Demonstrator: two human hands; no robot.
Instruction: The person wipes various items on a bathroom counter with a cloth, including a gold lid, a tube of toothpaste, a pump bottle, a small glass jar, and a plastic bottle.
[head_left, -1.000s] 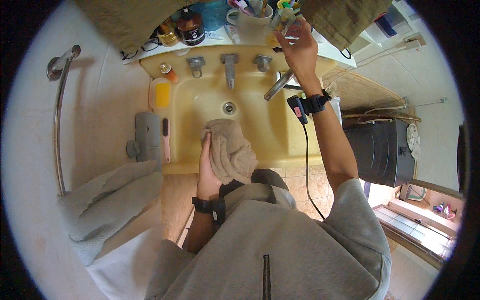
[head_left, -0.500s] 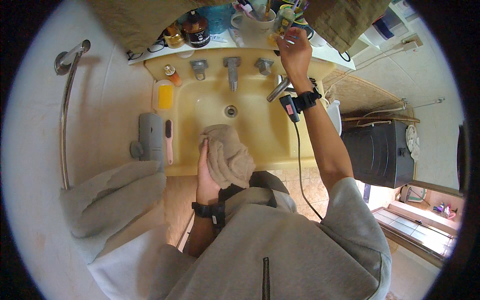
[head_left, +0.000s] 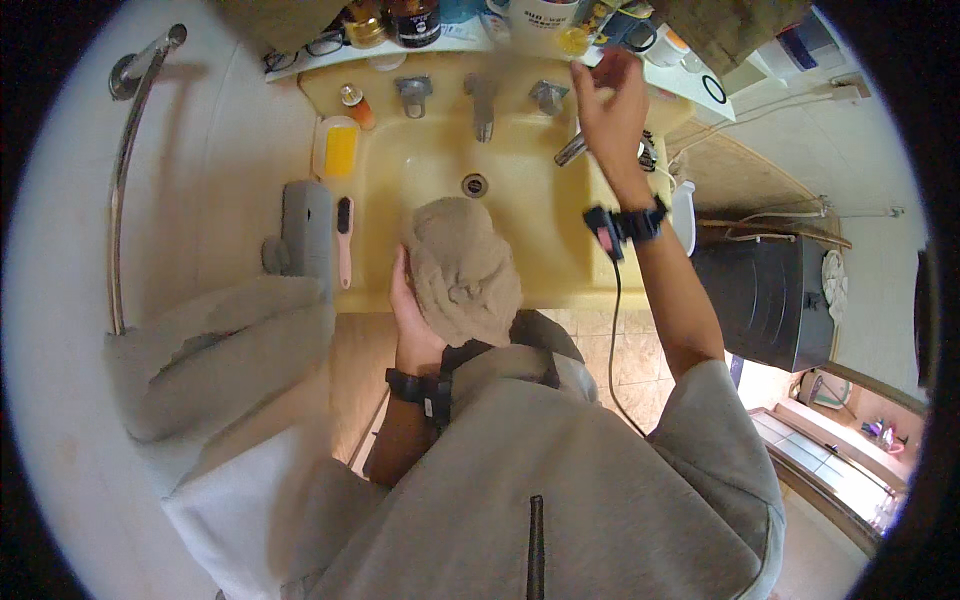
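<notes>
My left hand (head_left: pixel 408 312) grips a bunched beige cloth, like a small towel (head_left: pixel 465 275), from its left side and below. The cloth is over the front edge of the yellow sink (head_left: pixel 540 230). Some of the left fingers are hidden under it. Over the sink's back right corner is my right hand (head_left: pixel 615 105), just in front of the shelf. Its fingers are loosely bent and a little blurred, the thumb apart from them, and nothing shows in them. Closest to it are a metal spout (head_left: pixel 571 150) and a dark mug (head_left: pixel 630 32) on the shelf.
Taps (head_left: pixel 480 110) line the sink's back. On its left lie a yellow soap dish (head_left: pixel 340 150), a pink-handled brush (head_left: pixel 345 245) and a small orange bottle (head_left: pixel 357 105). Jars (head_left: pixel 414 22) and a white mug (head_left: pixel 545 20) crowd the shelf. A towel (head_left: pixel 220 350) hangs at left.
My right hand has drawn back from the shelf items toward me, its fingers more curled. The left hand still holds the cloth, which looks fuller and rounder. The whole view has shifted.
</notes>
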